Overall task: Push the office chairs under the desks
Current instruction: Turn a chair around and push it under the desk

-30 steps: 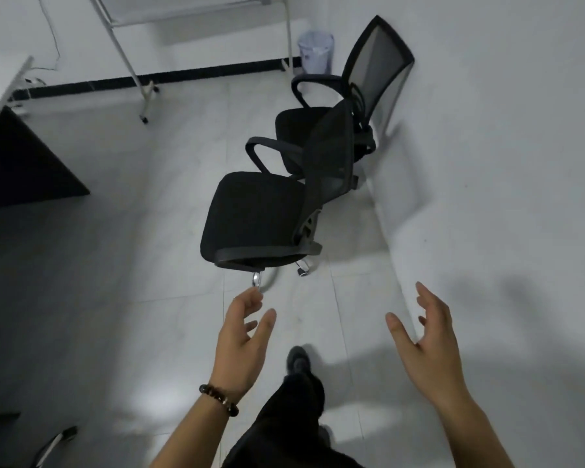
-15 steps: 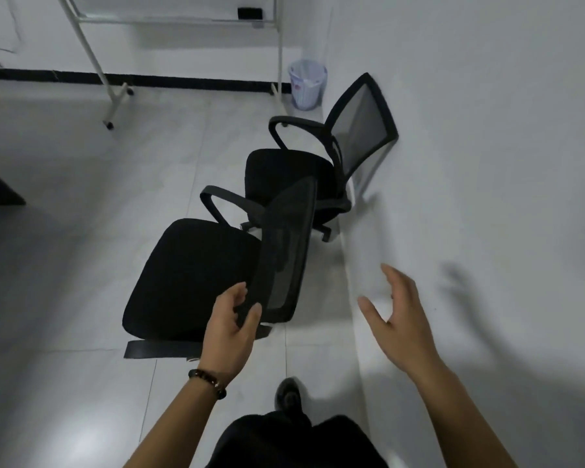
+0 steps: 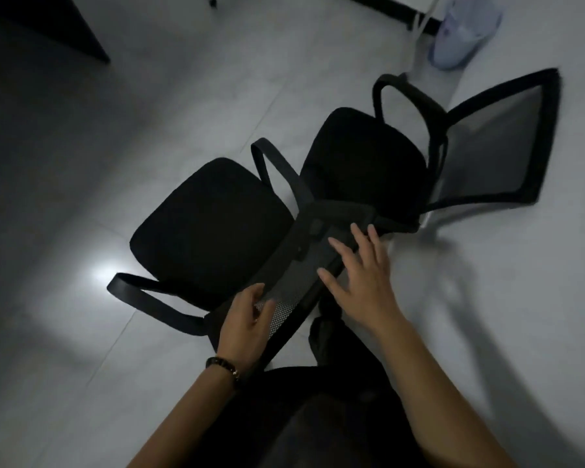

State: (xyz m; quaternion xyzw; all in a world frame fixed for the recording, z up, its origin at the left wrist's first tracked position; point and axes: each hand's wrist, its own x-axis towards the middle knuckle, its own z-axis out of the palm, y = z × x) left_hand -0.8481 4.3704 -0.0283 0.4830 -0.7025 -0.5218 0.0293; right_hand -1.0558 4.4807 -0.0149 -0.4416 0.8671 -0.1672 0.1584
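Dim room, pale tiled floor (image 3: pixel 81 366), white wall (image 3: pixel 537 298) on the right. Near chair (image 3: pixel 210 211) just ahead, backrest toward the body; second chair (image 3: pixel 362 157) touching it beyond, hard against the wall. Left hand (image 3: pixel 245 324) curled over the backrest's top edge, grip pinching the mesh. Right hand (image 3: pixel 365 275) laid on the top edge, grip spread, not closed. Best done by closing both hands on the rim, pulling clear of the second chair's armrest, then rolling left. Dark counter (image 3: pixel 48 21) far upper left, well apart. Open floor to the left; bin (image 3: pixel 460 32) and wall crowd the right.
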